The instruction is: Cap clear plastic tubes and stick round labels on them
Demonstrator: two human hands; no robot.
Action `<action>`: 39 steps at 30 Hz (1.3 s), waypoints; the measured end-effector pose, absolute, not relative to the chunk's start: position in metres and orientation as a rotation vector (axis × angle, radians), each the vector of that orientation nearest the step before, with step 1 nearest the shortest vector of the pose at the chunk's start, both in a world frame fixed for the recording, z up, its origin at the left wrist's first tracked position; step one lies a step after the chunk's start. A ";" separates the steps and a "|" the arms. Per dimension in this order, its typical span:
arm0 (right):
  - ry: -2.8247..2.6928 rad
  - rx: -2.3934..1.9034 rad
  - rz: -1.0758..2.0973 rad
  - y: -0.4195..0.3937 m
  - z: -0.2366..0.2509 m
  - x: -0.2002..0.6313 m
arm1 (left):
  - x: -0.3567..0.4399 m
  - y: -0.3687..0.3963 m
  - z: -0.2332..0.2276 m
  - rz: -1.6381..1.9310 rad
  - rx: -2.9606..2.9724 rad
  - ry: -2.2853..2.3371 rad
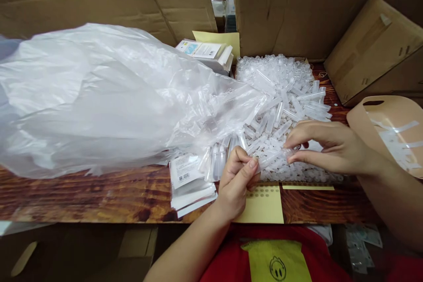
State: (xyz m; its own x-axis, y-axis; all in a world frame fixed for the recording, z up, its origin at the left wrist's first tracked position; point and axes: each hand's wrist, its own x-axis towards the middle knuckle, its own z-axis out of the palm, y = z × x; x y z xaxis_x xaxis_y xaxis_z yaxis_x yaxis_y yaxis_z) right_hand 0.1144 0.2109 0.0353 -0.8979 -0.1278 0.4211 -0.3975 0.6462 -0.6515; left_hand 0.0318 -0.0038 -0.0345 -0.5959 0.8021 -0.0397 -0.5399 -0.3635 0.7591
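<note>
we pinch one clear plastic tube (271, 158) between our two hands, left hand (235, 181) gripping one end, right hand (325, 147) the other, above a heap of tubes (287, 97) too many to count on the table (99, 194), beside one big plastic bag (99, 97).

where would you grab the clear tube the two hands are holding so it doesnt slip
By its two ends, as now: the clear tube lies roughly level above the pile of tubes, left hand pinching the near-left end, right hand the right end. It looks slim and smooth, so fingertip pinches from either side probably suit it better than a grip on its middle.
</note>
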 end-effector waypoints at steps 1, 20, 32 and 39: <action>-2.507 0.441 1.141 0.206 0.033 0.113 | 0.031 -0.004 -0.035 2.027 0.425 0.948; -2.645 0.379 1.071 0.179 0.017 0.132 | 0.041 -0.001 -0.036 1.940 0.446 0.936; -2.657 0.097 1.467 0.164 0.007 0.143 | 0.051 -0.011 -0.035 1.947 0.742 1.426; -2.789 -0.323 2.194 0.197 0.031 0.135 | 0.036 -0.015 -0.022 1.510 1.775 1.985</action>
State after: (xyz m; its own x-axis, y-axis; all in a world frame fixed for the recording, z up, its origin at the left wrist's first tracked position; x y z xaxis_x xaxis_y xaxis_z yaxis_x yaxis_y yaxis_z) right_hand 0.1350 0.1968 0.0315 -0.8966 -0.1164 -0.4272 0.3879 0.2591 -0.8846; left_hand 0.0362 -0.0148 -0.0219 -0.3254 0.7906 0.5188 0.7109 -0.1572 0.6855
